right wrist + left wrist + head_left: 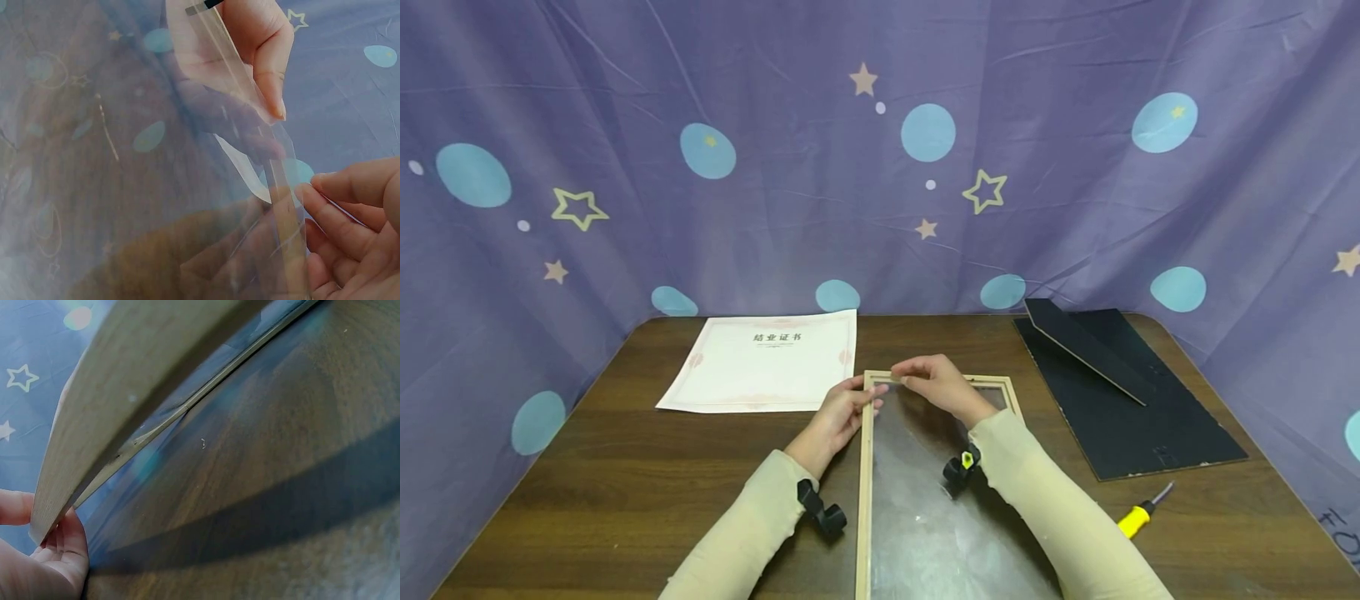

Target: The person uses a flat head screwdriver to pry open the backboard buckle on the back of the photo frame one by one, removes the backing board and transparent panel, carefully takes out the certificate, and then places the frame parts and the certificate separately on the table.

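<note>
A light wooden picture frame [865, 483] is tilted up off the table, its far end raised. Inside it sits a clear sheet [925, 533] that reflects the light. My left hand [841, 412] grips the frame's far left corner. In the left wrist view, the thumb and fingers of that hand [56, 556] close around the wooden edge [119, 394]. At the far edge, my right hand [940, 385] pinches the rim of the clear sheet. The right wrist view has these fingertips [312, 187] at the transparent border of the sheet [125, 187].
A white certificate [775, 367] lies at the back left of the brown table [625, 483]. At the right is a black backing board [1150, 400] with its stand [1082, 350] folded out. A yellow-handled screwdriver [1135, 521] lies near my right forearm. Patterned purple cloth hangs behind.
</note>
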A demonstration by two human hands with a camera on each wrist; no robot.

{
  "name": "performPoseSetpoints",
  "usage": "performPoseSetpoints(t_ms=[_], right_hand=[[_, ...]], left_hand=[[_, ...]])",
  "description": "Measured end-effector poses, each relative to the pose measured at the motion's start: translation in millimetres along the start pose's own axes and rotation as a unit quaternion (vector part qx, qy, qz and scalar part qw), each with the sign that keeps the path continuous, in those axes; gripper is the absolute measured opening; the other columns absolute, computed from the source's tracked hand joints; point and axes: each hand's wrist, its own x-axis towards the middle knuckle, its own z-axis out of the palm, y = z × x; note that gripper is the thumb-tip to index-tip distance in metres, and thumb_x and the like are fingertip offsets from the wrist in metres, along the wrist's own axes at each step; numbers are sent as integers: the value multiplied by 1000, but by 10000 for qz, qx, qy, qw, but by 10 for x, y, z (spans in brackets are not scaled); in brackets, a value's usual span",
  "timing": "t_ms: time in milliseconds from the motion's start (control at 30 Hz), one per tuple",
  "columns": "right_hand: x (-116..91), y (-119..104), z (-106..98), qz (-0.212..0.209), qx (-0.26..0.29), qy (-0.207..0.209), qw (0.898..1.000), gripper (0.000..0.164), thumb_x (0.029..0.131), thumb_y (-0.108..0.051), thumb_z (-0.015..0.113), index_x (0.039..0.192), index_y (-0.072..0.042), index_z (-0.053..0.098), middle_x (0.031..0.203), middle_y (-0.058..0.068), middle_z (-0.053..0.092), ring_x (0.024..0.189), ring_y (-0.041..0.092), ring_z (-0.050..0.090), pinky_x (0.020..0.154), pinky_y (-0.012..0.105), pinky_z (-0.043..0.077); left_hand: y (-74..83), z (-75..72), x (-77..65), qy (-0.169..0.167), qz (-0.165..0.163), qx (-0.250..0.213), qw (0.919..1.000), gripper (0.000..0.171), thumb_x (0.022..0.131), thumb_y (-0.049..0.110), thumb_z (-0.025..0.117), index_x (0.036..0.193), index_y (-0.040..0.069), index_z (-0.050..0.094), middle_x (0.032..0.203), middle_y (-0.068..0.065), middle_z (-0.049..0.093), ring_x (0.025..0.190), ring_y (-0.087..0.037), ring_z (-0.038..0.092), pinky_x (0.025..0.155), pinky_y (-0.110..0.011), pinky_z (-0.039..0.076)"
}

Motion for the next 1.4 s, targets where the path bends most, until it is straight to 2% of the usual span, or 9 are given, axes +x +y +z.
performPoseSetpoints(t_ms=[133, 233, 367, 467, 633, 867, 1100, 1400], right_hand=[[6, 14, -2, -139, 0, 185, 9997, 25, 88, -1, 58, 111, 6, 65, 109, 17, 68, 101, 26, 62, 84, 30, 53], [-20, -45, -19, -190, 116, 274, 9994, 25, 88, 0, 58, 110, 10, 64, 107, 20, 68, 100, 29, 63, 83, 29, 53], [-82, -194, -56, -192, 199, 219, 9994, 25, 89, 4, 56, 111, 16, 60, 107, 27, 65, 100, 36, 62, 80, 24, 53], [-45, -119, -62, -180, 77, 162, 9997, 25, 89, 4, 56, 111, 16, 60, 108, 29, 64, 99, 38, 62, 79, 24, 54], [35, 92, -87, -283, -252, 173, 9991, 23, 88, -1, 62, 108, 11, 65, 104, 23, 68, 95, 32, 64, 81, 33, 54], [-10, 171, -261, -83, -747, 195, 9970, 20, 86, -12, 68, 101, 1, 71, 95, 12, 72, 82, 14, 63, 71, 25, 53], [-75, 225, -450, 148, -784, 36, 9968, 18, 86, -11, 68, 100, -1, 73, 95, 10, 72, 85, 13, 63, 73, 25, 52], [-85, 199, -542, 107, -1388, -312, 9898, 14, 86, -6, 66, 97, -1, 73, 94, 9, 72, 82, 10, 60, 71, 23, 50]], left_hand=[[-3, -2, 5, -139, 24, 6, 9999, 45, 93, -5, 45, 136, -12, 35, 88, 2, 70, 66, -4, 62, 60, -14, 52], [-5, -11, 8, -227, 42, 61, 9997, 44, 95, -2, 44, 136, -13, 34, 98, -6, 71, 70, -4, 64, 63, -15, 53], [-9, -15, 11, -247, 70, 171, 9995, 42, 97, 1, 42, 136, -12, 35, 111, -15, 67, 72, -6, 66, 64, -16, 54], [-30, -15, 21, -227, 131, 249, 9993, 41, 97, 0, 42, 135, -12, 36, 111, -17, 67, 72, -6, 66, 64, -16, 54], [-74, -12, 44, -179, 230, 372, 9989, 39, 96, -1, 43, 133, -13, 39, 107, -16, 69, 71, -6, 66, 62, -15, 54], [-95, -3, 65, -125, 305, 477, 9983, 40, 96, -2, 43, 134, -12, 40, 117, -23, 62, 73, -5, 66, 63, -15, 54], [-110, -17, 66, 9, 303, 563, 9980, 41, 96, -2, 43, 136, -11, 39, 124, -26, 57, 77, -7, 66, 67, -17, 55], [-120, 3, 59, 221, 465, 671, 9964, 38, 94, -5, 46, 132, -13, 44, 119, -24, 61, 77, -5, 65, 71, -17, 55]])
